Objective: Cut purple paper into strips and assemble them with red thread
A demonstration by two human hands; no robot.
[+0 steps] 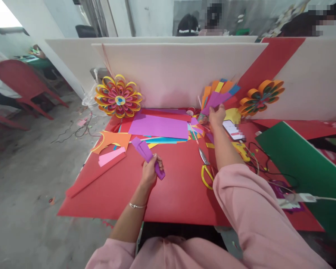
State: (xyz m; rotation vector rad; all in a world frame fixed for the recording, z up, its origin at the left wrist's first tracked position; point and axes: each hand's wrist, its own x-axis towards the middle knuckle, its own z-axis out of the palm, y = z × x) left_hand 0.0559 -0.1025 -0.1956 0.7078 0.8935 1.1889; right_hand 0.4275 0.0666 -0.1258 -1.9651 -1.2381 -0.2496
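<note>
My left hand is closed around a small stack of purple paper strips, held above the red table cover. Stretched out to the back right, my right hand pinches purple paper strips at a patterned holder. Orange, yellow and blue strips fan upward from that holder. Whether the purple strips are still inside it, I cannot tell. Yellow-handled scissors lie below my right forearm. Behind my left hand is a large purple sheet on top of other coloured papers.
A layered paper flower leans at the back left, an orange one at the right. A phone, a yellow glue gun, cables and a green board occupy the right side. Cut orange paper lies left. White boards stand behind.
</note>
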